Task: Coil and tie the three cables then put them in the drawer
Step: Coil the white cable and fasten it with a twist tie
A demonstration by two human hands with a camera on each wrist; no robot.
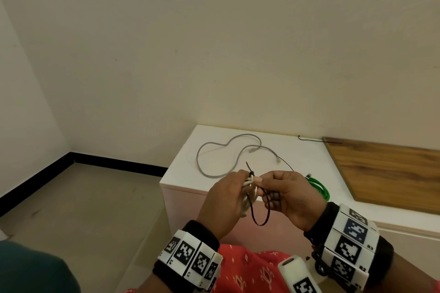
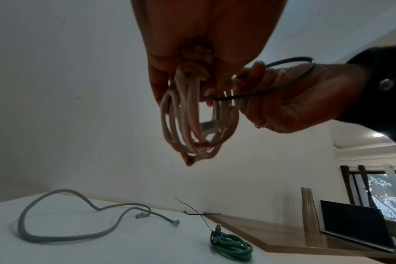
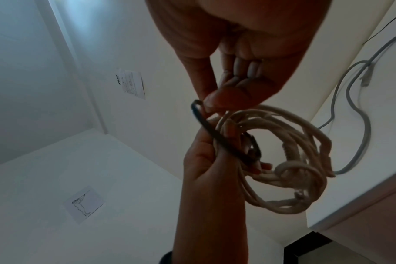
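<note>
You are gripping the soft, springy coiled cream cable in your left hand above the white tabletop's near edge while your right hand's fingers are pinching the thin, slippery black zip tie, best held near its head.

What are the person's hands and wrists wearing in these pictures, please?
Both hands are bare. The left hand and right hand each have a black wristband beneath a white segmented band printed with black square markers. A ring shows on one right finger.
</note>
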